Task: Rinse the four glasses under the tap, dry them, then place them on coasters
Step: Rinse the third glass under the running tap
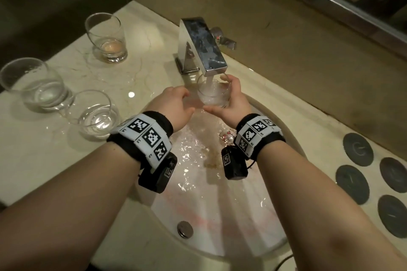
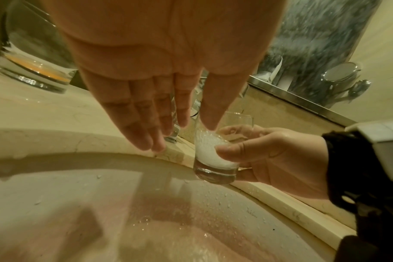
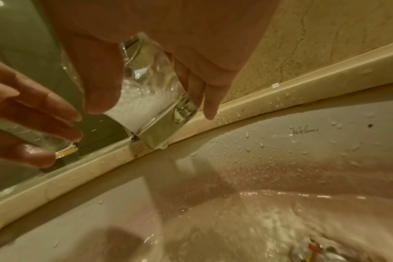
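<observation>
My right hand grips a clear glass upright under the chrome tap; running water foams inside the glass, whose wet wall fills the right wrist view. My left hand hovers just left of the glass with straight fingers, holding nothing. Three more glasses stand on the counter at left: one with an orange residue, one large with water, one smaller with water. Several dark round coasters lie on the counter at right.
The white sink basin below my hands is wet, with water flowing toward the drain and an overflow cap near the front. A marble backsplash and a mirror edge stand behind the tap.
</observation>
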{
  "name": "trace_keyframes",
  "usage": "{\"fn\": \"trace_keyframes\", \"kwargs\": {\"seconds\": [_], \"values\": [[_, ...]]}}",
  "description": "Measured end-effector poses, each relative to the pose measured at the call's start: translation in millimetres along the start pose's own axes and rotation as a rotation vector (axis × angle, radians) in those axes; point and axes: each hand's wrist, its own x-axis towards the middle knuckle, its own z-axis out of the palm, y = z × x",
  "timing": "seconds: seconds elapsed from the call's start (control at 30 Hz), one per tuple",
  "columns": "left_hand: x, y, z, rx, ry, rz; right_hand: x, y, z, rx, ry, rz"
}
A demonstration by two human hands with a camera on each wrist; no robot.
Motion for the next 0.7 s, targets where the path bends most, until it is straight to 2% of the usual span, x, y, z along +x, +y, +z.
{"fn": "trace_keyframes", "kwargs": {"seconds": [0.7], "values": [[-15, -11, -6, -0.052, 0.007, -0.019, -8, -2, 3, -0.03, -0.061, -0.02]]}}
